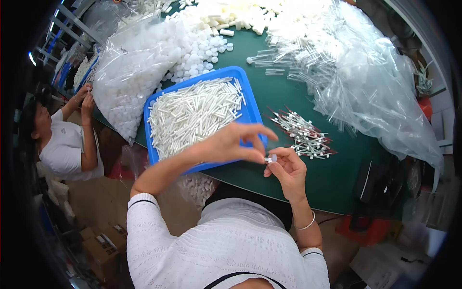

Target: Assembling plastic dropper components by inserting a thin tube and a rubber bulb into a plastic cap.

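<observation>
My right hand (288, 172) pinches a small clear tube-like piece with a pale round cap (272, 158) between thumb and fingers, over the table's near edge. Close beside it, my left hand (236, 143) has its fingers stretched apart. The left thumb tip comes up to the piece; whether it touches I cannot tell. Under my left forearm lies a blue tray (252, 113) heaped with short white sticks (192, 115). Beyond my right hand is a loose pile of thin dark-red and white pieces (303, 135).
Clear tubes (308, 53) and a big clear plastic bag (380, 82) cover the far right. A bag of white round caps (134, 67) spills at the left. Cream cylinders (226, 19) lie at the back of the green table (327, 188). Another person (67, 139) works at the left.
</observation>
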Available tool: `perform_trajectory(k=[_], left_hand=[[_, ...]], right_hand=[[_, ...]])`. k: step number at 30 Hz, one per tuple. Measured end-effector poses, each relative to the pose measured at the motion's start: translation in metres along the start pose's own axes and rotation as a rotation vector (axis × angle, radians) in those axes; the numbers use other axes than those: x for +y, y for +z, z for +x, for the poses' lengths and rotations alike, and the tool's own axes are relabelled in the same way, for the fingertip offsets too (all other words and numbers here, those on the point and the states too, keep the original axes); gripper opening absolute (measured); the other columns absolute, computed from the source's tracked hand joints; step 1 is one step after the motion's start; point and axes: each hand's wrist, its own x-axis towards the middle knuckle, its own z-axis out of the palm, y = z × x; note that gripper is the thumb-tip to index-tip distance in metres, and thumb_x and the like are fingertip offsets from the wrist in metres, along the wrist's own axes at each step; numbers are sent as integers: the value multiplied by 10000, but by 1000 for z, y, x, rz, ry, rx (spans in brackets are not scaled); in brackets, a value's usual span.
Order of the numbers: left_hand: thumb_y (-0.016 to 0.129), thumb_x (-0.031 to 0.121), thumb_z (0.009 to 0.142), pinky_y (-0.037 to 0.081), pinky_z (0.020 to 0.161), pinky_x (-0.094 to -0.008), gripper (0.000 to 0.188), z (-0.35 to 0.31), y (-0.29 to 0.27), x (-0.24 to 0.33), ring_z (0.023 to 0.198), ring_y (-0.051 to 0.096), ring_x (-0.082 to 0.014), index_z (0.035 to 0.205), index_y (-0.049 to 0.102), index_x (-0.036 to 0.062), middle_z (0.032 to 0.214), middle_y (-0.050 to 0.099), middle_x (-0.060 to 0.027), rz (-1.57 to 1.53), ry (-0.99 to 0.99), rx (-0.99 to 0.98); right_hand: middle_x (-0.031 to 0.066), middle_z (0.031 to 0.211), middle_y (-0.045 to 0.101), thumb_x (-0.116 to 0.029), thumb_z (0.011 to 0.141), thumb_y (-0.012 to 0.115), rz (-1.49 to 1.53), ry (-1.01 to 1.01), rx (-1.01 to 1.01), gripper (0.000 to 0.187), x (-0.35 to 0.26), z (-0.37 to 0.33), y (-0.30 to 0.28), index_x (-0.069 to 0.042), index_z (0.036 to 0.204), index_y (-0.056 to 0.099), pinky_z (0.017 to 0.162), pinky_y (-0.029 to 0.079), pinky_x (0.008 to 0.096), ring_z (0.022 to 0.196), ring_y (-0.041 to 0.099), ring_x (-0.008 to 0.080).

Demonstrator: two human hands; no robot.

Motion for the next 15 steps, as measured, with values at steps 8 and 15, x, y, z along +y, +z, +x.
perform_trajectory(k=[8, 15], left_hand=[[580, 76, 771, 485, 809, -397, 161, 150, -227, -156, 976, 581, -303, 851, 720, 83, 951, 643, -150, 1426, -67, 727], [640, 183, 837, 492, 724, -398, 146, 147, -204, -126, 847, 622, -292, 935, 649, 75, 868, 647, -139, 1160, 100, 726]], right_hand=[[65, 1039, 577, 66, 853, 600, 111, 6, 131, 299, -7, 7, -18, 36, 1149, 580, 727, 519, 253, 872, 606, 127], [110, 1064, 632, -38, 908, 594, 16, -30, 154, 236, -6, -3, -28, 15, 1138, 594, 661, 510, 248, 764, 613, 129]])
